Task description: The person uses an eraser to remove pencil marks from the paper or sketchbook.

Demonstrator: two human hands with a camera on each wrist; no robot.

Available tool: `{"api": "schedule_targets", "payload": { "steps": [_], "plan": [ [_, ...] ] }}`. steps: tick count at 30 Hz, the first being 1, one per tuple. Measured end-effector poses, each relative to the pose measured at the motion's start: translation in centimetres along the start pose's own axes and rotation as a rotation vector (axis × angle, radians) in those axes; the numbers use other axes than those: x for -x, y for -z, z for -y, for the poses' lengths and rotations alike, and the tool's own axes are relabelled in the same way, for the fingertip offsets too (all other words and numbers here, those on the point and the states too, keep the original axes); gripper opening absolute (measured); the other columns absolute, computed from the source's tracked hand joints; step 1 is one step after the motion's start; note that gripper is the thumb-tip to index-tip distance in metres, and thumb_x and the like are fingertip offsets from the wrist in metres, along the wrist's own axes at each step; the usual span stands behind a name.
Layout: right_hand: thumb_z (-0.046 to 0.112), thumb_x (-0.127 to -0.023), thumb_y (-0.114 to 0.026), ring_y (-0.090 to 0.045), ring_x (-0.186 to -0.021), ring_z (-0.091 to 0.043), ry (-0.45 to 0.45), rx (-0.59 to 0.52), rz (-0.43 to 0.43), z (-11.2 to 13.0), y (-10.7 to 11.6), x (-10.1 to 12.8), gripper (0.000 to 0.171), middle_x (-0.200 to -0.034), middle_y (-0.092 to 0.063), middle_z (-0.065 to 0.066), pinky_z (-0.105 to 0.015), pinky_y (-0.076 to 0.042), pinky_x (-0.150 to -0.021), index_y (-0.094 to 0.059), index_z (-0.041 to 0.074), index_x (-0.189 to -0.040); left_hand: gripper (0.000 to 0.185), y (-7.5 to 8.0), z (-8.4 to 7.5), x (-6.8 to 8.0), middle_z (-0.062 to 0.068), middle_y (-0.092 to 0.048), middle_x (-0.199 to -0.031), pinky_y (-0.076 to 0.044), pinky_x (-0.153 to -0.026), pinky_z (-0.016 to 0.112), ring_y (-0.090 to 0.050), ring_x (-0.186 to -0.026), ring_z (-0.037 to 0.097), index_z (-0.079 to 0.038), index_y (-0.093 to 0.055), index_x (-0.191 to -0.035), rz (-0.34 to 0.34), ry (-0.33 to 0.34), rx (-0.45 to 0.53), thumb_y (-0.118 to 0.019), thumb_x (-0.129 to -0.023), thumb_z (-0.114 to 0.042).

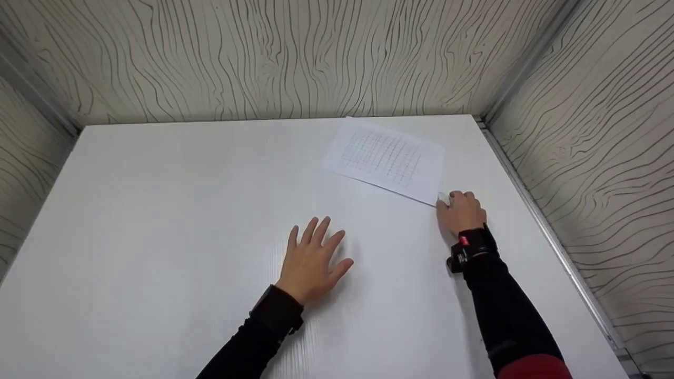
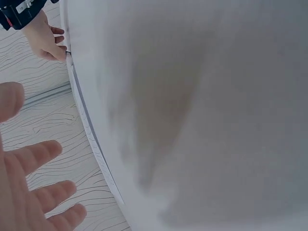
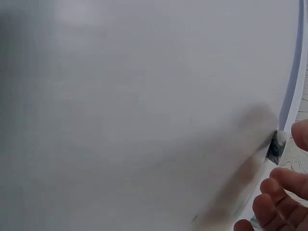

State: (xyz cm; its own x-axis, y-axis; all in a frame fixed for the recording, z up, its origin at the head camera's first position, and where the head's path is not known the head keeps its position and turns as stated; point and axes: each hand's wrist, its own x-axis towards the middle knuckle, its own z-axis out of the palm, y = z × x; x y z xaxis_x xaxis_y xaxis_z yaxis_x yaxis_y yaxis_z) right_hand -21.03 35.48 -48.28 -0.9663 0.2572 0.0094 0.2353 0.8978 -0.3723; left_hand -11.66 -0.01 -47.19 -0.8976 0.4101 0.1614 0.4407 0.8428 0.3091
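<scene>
A stack of white paper with a printed grid point(image 1: 387, 155) lies at an angle near the table's far right. My right hand point(image 1: 461, 211) is at its near right corner, thumb and fingers loosely bent and apart. Between the thumb and fingertips, in the right wrist view, sits a small dark piece with a clear, shiny edge point(image 3: 276, 147) at the paper's corner; I cannot tell its exact kind. No firm grip on it shows. My left hand point(image 1: 310, 266), fingers spread, hovers or rests over the white table, away from the paper, holding nothing.
The white table point(image 1: 174, 221) spreads beneath both hands. Wood-grain patterned panels point(image 1: 279, 58) stand behind it and on both sides. A metal rail point(image 1: 553, 237) runs along the right edge. Both wrists wear black bands.
</scene>
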Motion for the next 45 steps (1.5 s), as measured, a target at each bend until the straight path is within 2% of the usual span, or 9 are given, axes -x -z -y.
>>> {"api": "schedule_targets", "payload": {
  "steps": [10,16,20,24,27,30,34,39,45],
  "plan": [
    [0.022,-0.095,-0.054,-0.059,-0.100,-0.047,0.015,0.031,-0.059,-0.3,-0.2,0.0,0.038,-0.107,-0.061,-0.030,-0.059,-0.047,-0.083,-0.060,-0.009,-0.117,0.053,-0.1,0.2,0.1,0.010,-0.042,-0.153,-0.024,-0.115,0.061,-0.032,-0.145,0.032,-0.022,-0.057,-0.135,0.002,0.005,-0.003,-0.048,-0.095,-0.056],
    [0.022,-0.095,-0.052,-0.060,-0.095,-0.044,0.043,-0.002,-0.049,-0.3,0.7,-0.2,0.038,-0.105,-0.062,-0.029,-0.056,-0.047,-0.081,-0.060,-0.008,-0.115,0.049,0.1,0.8,-0.1,0.011,-0.045,-0.150,-0.026,-0.114,0.061,-0.035,-0.143,0.033,-0.020,-0.059,-0.132,-0.001,0.006,0.027,-0.051,-0.096,-0.051],
    [0.021,-0.094,-0.056,-0.058,-0.093,-0.035,0.175,-0.090,-0.013,1.6,1.8,0.4,0.037,-0.104,-0.061,-0.022,-0.047,-0.046,-0.081,-0.059,-0.004,-0.121,0.038,0.9,1.4,-0.4,0.011,-0.060,-0.133,-0.038,-0.107,0.056,-0.051,-0.129,0.032,-0.015,-0.065,-0.122,-0.044,-0.005,0.082,-0.060,-0.094,-0.040],
    [0.015,-0.091,-0.062,-0.056,-0.092,-0.026,0.400,-0.165,0.013,4.9,2.6,2.0,0.031,-0.100,-0.060,-0.013,-0.039,-0.045,-0.080,-0.061,0.002,-0.119,0.023,2.3,1.4,-1.4,0.004,-0.073,-0.105,-0.049,-0.093,0.047,-0.066,-0.102,0.025,-0.013,-0.072,-0.108,-0.059,-0.028,0.206,-0.066,-0.091,-0.027],
    [0.012,-0.089,-0.066,-0.055,-0.092,-0.021,0.551,-0.188,0.021,7.4,2.8,3.5,0.027,-0.098,-0.061,-0.008,-0.038,-0.047,-0.081,-0.062,0.007,-0.115,0.018,3.3,0.8,-2.5,0.001,-0.074,-0.093,-0.052,-0.082,0.039,-0.068,-0.087,0.020,-0.013,-0.073,-0.104,-0.048,-0.021,0.285,-0.065,-0.092,-0.024],
    [0.012,-0.089,-0.068,-0.055,-0.092,-0.018,0.660,-0.208,0.039,9.5,2.6,4.9,0.025,-0.099,-0.061,-0.004,-0.038,-0.049,-0.082,-0.063,0.011,-0.114,0.021,3.8,-0.1,-3.9,-0.002,-0.073,-0.088,-0.052,-0.073,0.032,-0.064,-0.081,0.015,-0.014,-0.074,-0.103,-0.040,0.034,0.329,-0.061,-0.094,-0.028],
    [0.013,-0.089,-0.069,-0.058,-0.092,-0.018,0.765,-0.217,0.039,11.1,2.2,6.3,0.025,-0.102,-0.063,-0.001,-0.034,-0.050,-0.084,-0.064,0.013,-0.113,0.028,3.7,-1.3,-5.4,-0.002,-0.072,-0.087,-0.050,-0.066,0.027,-0.061,-0.075,0.012,-0.014,-0.074,-0.103,-0.019,0.111,0.434,-0.057,-0.096,-0.036],
    [0.014,-0.087,-0.071,-0.060,-0.091,-0.017,0.882,-0.185,-0.003,11.6,1.3,7.3,0.027,-0.102,-0.065,0.002,-0.031,-0.049,-0.082,-0.064,0.015,-0.113,0.030,2.7,-2.2,-6.2,0.000,-0.071,-0.083,-0.046,-0.063,0.025,-0.056,-0.070,0.009,-0.011,-0.074,-0.101,-0.020,0.129,0.552,-0.057,-0.097,-0.036],
    [0.021,-0.088,-0.073,-0.059,-0.089,-0.018,0.854,-0.221,0.034,11.0,0.5,7.7,0.032,-0.101,-0.064,0.001,-0.032,-0.050,-0.079,-0.061,0.012,-0.117,0.025,1.7,-2.4,-6.0,-0.002,-0.069,-0.080,-0.045,-0.064,0.024,-0.054,-0.069,0.009,-0.012,-0.073,-0.099,-0.047,0.127,0.550,-0.058,-0.097,-0.031]
  ]
}}
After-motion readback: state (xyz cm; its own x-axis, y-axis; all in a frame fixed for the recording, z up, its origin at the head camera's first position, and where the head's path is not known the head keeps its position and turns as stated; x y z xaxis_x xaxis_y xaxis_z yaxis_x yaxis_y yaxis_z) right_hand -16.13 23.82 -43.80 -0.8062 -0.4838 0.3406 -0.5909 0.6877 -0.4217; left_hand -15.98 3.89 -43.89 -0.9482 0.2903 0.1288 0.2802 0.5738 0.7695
